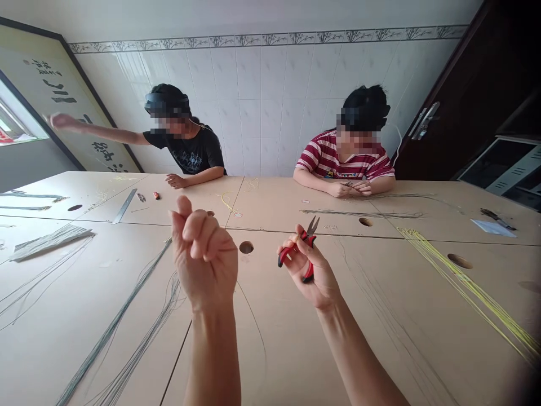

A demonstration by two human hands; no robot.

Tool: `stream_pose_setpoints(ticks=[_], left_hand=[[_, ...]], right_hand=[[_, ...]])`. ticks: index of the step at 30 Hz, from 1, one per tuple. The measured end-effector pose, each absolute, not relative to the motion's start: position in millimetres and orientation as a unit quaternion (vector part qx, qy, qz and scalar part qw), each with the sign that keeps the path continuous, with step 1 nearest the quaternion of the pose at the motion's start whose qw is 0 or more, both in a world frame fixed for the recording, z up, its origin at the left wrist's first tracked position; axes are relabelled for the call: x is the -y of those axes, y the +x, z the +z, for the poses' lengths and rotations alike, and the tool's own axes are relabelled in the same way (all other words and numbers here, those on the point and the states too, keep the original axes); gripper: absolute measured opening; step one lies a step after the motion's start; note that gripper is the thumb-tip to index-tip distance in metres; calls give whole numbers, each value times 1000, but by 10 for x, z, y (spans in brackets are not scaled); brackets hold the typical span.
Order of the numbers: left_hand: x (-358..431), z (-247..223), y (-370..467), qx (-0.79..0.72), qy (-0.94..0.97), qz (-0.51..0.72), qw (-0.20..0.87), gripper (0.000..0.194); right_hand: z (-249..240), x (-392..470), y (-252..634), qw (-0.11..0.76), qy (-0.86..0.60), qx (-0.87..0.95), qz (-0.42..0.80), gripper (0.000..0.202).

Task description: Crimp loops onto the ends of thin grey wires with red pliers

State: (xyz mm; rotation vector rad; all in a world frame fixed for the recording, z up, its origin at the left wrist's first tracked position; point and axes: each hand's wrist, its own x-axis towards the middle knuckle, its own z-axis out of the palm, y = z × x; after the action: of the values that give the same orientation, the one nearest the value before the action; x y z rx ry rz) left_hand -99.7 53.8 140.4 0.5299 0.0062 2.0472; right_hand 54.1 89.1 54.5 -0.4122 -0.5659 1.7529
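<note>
My left hand [203,248] is raised over the table with its fingers curled and pinched together. Whatever it may hold is hidden or too small to make out. A thin dark cord [255,317] shows just right of that wrist; I cannot tell whether it runs up into the fingers. In my right hand [315,270] are small needle-nose pliers [310,239] with red and black handles, their slightly parted jaws pointing up. Bundles of grey-green cords [127,304] lie to the left of my left hand, while loose thin cords [380,304] spread right of my right hand.
Yellow cords [465,287] stretch along the right side of the wide table [291,349]. A steel ruler [124,206] and a cable hole [246,247] are farther in. Across the table sit two people, one in black [194,146], one in stripes [346,155].
</note>
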Motion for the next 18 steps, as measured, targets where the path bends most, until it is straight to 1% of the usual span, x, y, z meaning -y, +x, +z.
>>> stream_pose_setpoints(ticks=[1, 3, 5, 6, 9, 14, 16, 18], left_hand=[[-597, 1390, -1030, -1, 201, 860, 469, 41], [-727, 1331, -1064, -48, 160, 903, 396, 41], [-853, 1236, -1048, -122, 143, 921, 342, 36], [-911, 1178, -1023, -154, 148, 919, 333, 33], [-1048, 978, -906, -228, 186, 884, 362, 32], [-1131, 636, -694, -336, 278, 769, 468, 34], [-1103, 523, -616, -384, 328, 719, 477, 37], [-1038, 434, -539, -428, 386, 676, 459, 41]], right_hand=[[556, -862, 549, 587, -162, 239, 757, 25], [572, -814, 574, 588, -148, 246, 757, 26], [585, -781, 615, 590, -149, 263, 749, 27], [591, -770, 643, 593, -151, 273, 742, 28], [616, -751, 749, 603, -153, 302, 722, 27], [684, -759, 925, 616, -142, 331, 700, 26], [717, -783, 969, 620, -138, 343, 692, 26], [752, -822, 997, 622, -139, 354, 684, 25]])
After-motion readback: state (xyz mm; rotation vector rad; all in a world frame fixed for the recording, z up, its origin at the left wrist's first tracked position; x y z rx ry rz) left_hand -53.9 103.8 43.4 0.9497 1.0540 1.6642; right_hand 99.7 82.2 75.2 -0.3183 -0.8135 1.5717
